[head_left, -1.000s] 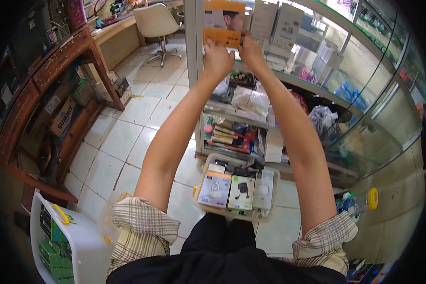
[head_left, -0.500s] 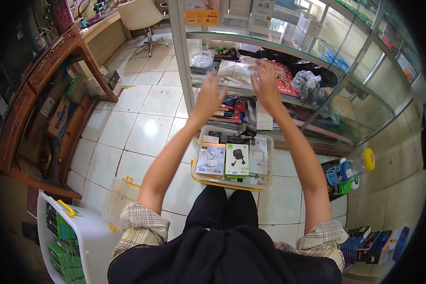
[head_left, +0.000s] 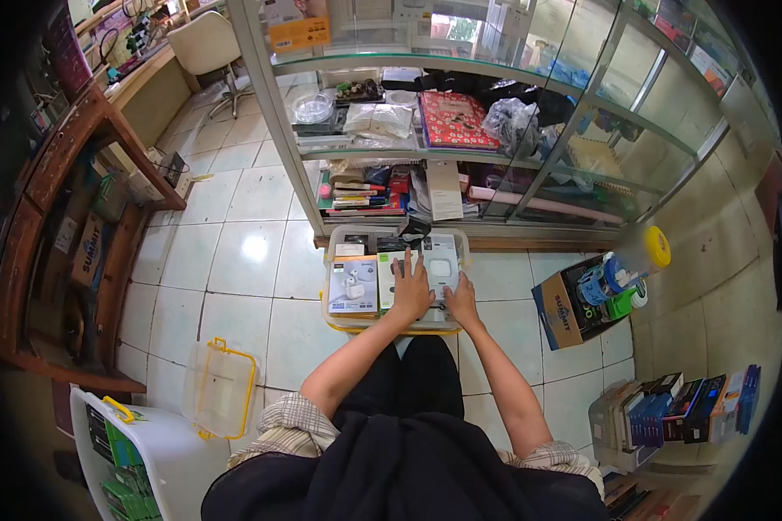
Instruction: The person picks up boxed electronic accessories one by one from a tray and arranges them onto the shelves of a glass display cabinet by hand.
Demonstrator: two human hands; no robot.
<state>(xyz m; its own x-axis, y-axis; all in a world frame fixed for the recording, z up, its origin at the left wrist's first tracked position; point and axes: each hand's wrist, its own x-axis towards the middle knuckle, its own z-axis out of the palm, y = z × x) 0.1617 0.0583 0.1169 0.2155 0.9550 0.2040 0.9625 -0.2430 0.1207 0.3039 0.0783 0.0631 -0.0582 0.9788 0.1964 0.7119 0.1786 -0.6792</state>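
A clear plastic container with yellow trim stands on the floor before my knees, filled with boxes. My left hand is open, fingers spread over a white-and-green earphone box, which it partly covers. At the container's right side is my right hand, open, its fingers by the lower right edge of a white box with a case pictured on it. Whether those fingers touch this box or the container wall, I cannot tell. An earbuds box lies at the left. Small black packages sit behind.
A glass display cabinet with crowded shelves stands ahead. On the left floor are a clear lid and a white bin. A carton with bottles and stacked boxes are at right. A wooden cabinet stands left.
Both hands have come down from in front of the cabinet shelf to the boxes in the container. The camera view has shifted, showing more of the right side.
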